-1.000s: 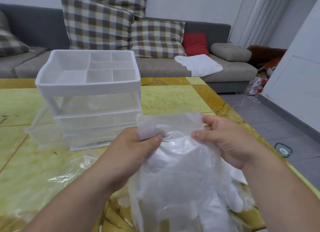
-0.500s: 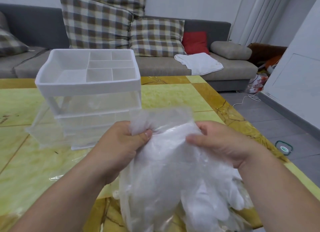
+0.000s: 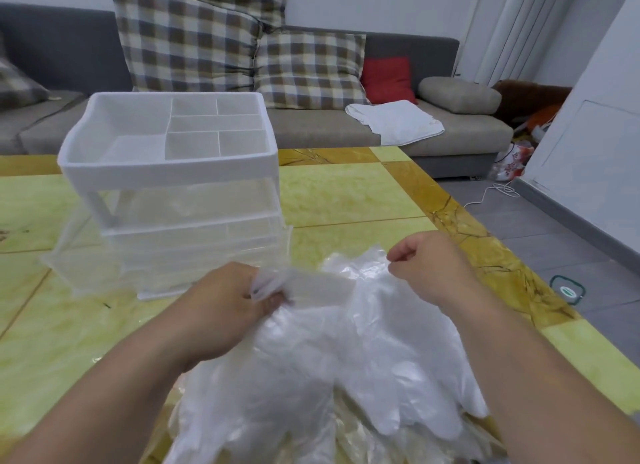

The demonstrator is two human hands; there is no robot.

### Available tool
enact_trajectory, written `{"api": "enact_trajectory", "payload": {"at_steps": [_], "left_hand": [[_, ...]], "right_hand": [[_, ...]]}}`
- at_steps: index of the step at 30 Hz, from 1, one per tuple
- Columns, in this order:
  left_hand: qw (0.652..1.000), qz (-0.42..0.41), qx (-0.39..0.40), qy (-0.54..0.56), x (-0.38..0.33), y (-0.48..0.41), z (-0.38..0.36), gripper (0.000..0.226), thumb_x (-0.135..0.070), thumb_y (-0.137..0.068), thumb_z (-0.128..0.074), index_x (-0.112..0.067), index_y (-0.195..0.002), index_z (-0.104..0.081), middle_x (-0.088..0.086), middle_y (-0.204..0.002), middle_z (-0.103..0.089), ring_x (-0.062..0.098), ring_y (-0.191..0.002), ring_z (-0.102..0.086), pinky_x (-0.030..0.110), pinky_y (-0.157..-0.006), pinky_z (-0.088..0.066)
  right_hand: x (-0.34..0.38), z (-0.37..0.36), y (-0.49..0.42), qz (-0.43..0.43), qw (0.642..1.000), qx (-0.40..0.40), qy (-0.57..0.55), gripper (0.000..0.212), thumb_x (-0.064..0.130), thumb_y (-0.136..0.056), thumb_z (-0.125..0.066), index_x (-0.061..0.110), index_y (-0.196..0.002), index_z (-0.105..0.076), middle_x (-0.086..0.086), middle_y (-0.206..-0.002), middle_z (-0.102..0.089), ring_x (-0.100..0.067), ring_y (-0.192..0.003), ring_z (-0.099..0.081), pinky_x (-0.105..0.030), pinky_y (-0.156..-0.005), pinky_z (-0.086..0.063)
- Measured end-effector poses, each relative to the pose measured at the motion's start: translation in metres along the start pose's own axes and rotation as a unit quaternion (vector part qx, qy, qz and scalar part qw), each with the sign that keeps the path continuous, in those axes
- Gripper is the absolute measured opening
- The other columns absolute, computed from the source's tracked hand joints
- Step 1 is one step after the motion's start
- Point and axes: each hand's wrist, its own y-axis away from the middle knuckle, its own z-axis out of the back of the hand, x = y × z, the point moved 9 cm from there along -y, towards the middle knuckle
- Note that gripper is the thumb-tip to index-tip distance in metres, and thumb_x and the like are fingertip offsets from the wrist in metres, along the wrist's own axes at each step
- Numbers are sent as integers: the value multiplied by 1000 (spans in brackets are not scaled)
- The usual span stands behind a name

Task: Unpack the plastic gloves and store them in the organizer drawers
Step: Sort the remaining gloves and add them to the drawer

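left hand (image 3: 221, 313) gripping plastic gloves (image 3: 349, 356); organizer (image 3: 166, 173) behind

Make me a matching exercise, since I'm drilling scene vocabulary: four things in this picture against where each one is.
Things:
1 organizer
2 plastic gloves
3 white cloth
4 red cushion

Places:
a leaning against the back of the sofa
b standing on the table, no hand on it
c gripped by the left hand
d lying on the sofa seat

Pairs: 1-b, 2-c, 3-d, 4-a
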Motion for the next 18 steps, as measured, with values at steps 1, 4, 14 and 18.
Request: {"api": "enact_trajectory", "payload": {"at_steps": [1, 4, 14, 18], "left_hand": [[1000, -2, 11, -8, 1, 0, -3, 29, -26, -95, -65, -43, -71, -70, -18, -72, -70, -1, -66, -61, 19, -63, -43], [999, 2, 40, -19, 0, 1, -11, 38, -27, -96, -64, -45, -63, -66, -21, -64, -64, -3, -57, -54, 13, -52, -37], [998, -2, 57, -4, 1, 0, -15, 27, -31, -96, -62, -30, -70, -66, -5, -72, -68, 7, -64, -54, 28, -64, -42], [998, 1, 59, 5, 1, 1, -16, 29, -28, -97, -62, -28, -68, -65, -6, -69, -66, 5, -61, -52, 25, -62, -40]], "right_hand": [[1, 1, -3, 0, 1000, -20, 17, 17, 13, -85, -71, 20, -100, -74, 5, -92, -71, -20, -86, -66, -28, -70, -52], [-1, -2, -12, 3, 996, -32, 79, 43, 19, -91, -65, 16, -134, -59, 0, -131, -63, -24, -116, -60, -33, -92, -49], [-2, -27, -24, 11, 1000, 18, 7, 38, 7, -85, -71, 16, -122, -69, 0, -97, -64, -19, -85, -62, -25, -67, -44], [0, -18, -21, 30, 999, 15, 37, 10, 9, -87, -68, 12, -80, -74, -2, -61, -57, -19, -54, -49, -24, -51, -37]]}}
